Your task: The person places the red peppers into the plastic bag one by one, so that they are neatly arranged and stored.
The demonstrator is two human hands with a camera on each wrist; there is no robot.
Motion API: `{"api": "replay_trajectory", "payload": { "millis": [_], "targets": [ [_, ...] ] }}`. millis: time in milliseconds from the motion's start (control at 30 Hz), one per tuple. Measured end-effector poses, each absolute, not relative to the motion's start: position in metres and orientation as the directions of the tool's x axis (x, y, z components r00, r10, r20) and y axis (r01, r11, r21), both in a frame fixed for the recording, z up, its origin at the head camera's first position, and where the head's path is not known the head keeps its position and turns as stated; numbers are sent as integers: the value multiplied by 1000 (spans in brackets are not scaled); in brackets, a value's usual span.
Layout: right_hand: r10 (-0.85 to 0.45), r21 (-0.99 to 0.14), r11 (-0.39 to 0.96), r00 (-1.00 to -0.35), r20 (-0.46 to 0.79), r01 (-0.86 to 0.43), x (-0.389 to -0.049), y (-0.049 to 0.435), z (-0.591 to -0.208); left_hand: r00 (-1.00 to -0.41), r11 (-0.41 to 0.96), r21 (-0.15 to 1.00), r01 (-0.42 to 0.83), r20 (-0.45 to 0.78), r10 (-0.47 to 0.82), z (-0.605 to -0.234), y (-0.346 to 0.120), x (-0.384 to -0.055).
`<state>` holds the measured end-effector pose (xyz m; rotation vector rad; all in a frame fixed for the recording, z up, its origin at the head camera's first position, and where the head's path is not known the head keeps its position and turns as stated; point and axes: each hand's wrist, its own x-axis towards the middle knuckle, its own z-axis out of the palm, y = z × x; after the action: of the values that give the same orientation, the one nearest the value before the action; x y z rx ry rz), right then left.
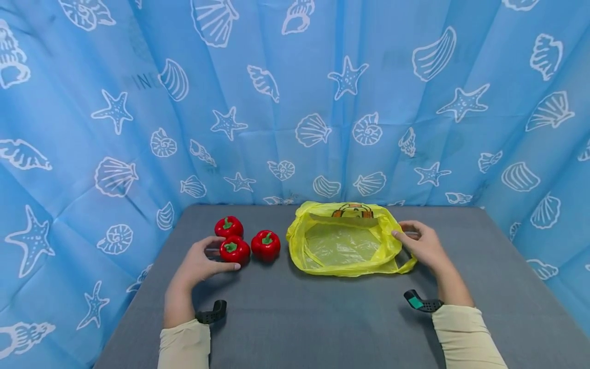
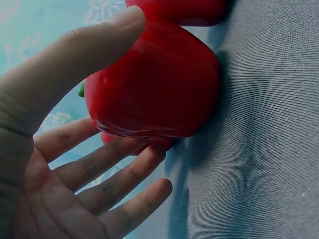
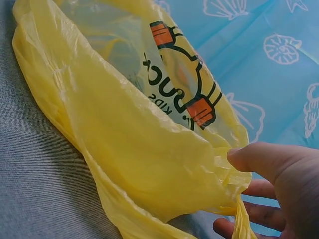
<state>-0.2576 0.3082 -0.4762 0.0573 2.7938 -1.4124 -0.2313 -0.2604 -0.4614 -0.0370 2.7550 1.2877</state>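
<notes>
My left hand (image 1: pixel 198 264) is spread around the nearest red bell pepper (image 1: pixel 235 250), thumb at its front and fingers along its left and far side. In the left wrist view the fingers are loosely extended beside that pepper (image 2: pixel 154 84); whether they touch it I cannot tell. Two more peppers stand close by, one behind (image 1: pixel 229 226) and one to the right (image 1: pixel 266 245). My right hand (image 1: pixel 425 246) pinches the right rim of a yellow plastic bag (image 1: pixel 343 269), thumb inside and fingers outside. The bag lies with its mouth gaping open.
Grey cloth covers the table (image 1: pixel 322 323). A blue curtain (image 1: pixel 286 102) with white shells and starfish hangs behind and along both sides. Each wrist wears a black mount, one on the left (image 1: pixel 212 312) and one on the right (image 1: pixel 422 302).
</notes>
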Motion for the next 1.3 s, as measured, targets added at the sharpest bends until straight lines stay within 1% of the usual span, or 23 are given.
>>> {"api": "replay_trajectory", "payload": {
  "millis": [500, 700, 1033, 1300],
  "targets": [
    [39, -799, 599, -999, -34, 51, -258, 301, -478, -992, 608, 788, -96, -123, 4, -478, -263, -233],
    [48, -791, 610, -999, -18, 44, -258, 300, -478, -994, 604, 792, -89, -109, -3, -478, -261, -234],
    [42, -796, 602, -998, -41, 58, -259, 301, -482, -994, 600, 794, -95, -109, -14, -479, -260, -235],
    [37, -803, 593, -998, -42, 56, -258, 302, -482, -997, 603, 796, -58, -74, 2, -480, -261, -236]
  ]
}}
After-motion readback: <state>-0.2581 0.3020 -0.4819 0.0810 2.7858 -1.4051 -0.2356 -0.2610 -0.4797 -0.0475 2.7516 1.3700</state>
